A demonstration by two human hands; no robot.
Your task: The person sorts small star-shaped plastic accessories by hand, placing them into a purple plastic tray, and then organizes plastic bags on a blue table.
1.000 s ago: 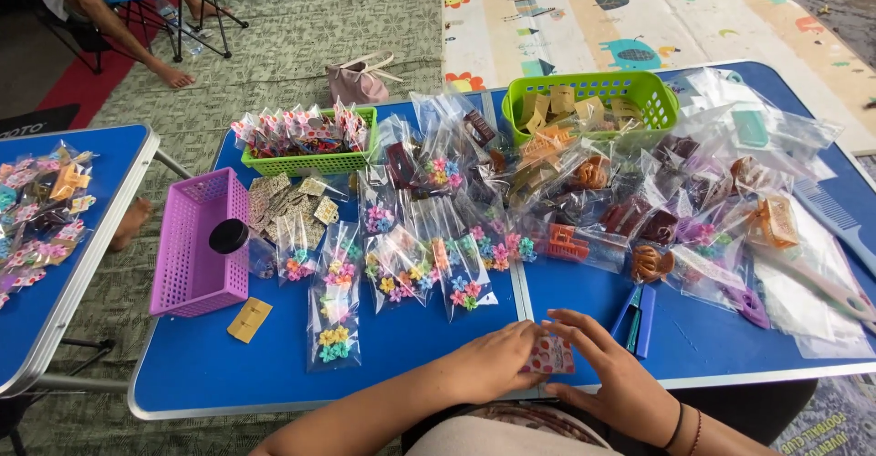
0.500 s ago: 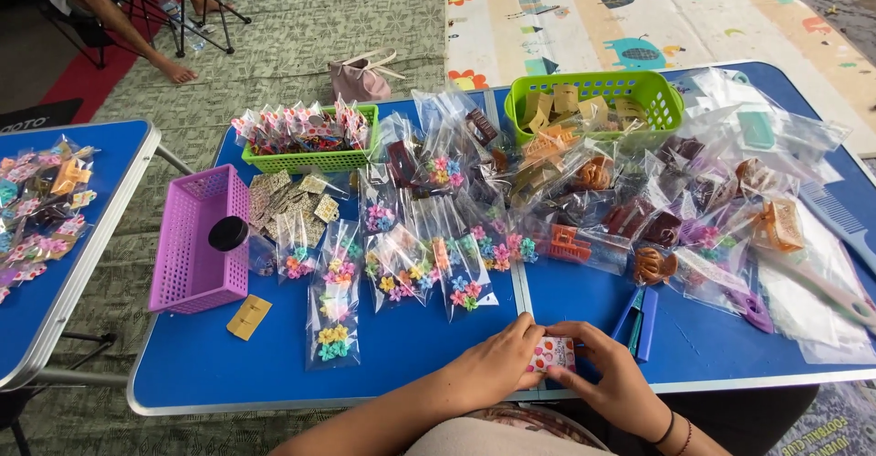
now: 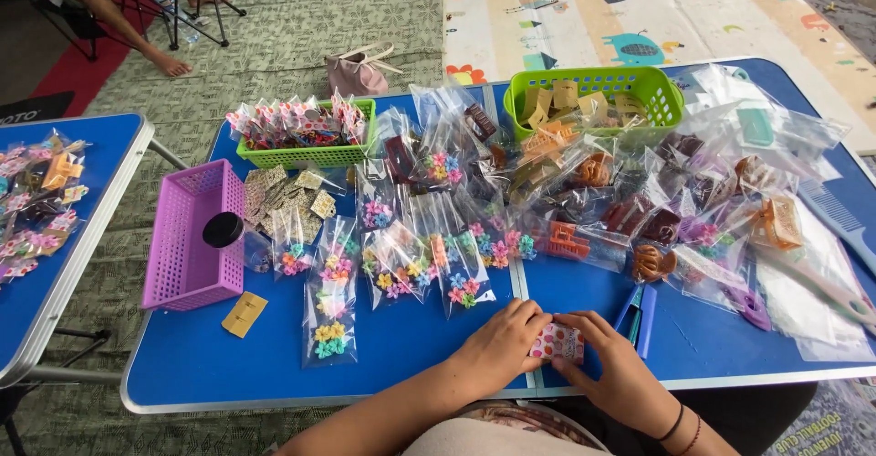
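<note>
Both hands meet at the near edge of the blue worktop (image 3: 228,365), pinching a small card (image 3: 557,342) — white with a red-pink dotted pattern — between them. The left hand (image 3: 500,345) covers the card's left end, its grip clenched on it with fingers curled over the top edge. The right hand (image 3: 613,365) grasps the right end the same way, thumb and fingertips closed on the card; dark bands circle that wrist. The card lies flat on the worktop, just over the seam where the two halves of the surface join.

Just right of the hands lies a pair of blue strips (image 3: 639,308), side by side. Beyond the hands spreads a crowd of clear plastic bags (image 3: 392,264) holding small flower-shaped clips in pastel colours, and further right more bags with brown and orange hair claws (image 3: 653,262). A long clear bag of flower clips (image 3: 330,305) lies nearer the front left, with a yellow card (image 3: 245,314) beside it. At the left stands a purple basket (image 3: 173,255) with a black round lid (image 3: 223,229) resting on its rim. Two green baskets sit at the back — the left one (image 3: 310,155) is full of packaged clips, the right one (image 3: 657,91) holds tan cards. A pink bag (image 3: 358,73) rests on the floor behind the worktop.
</note>
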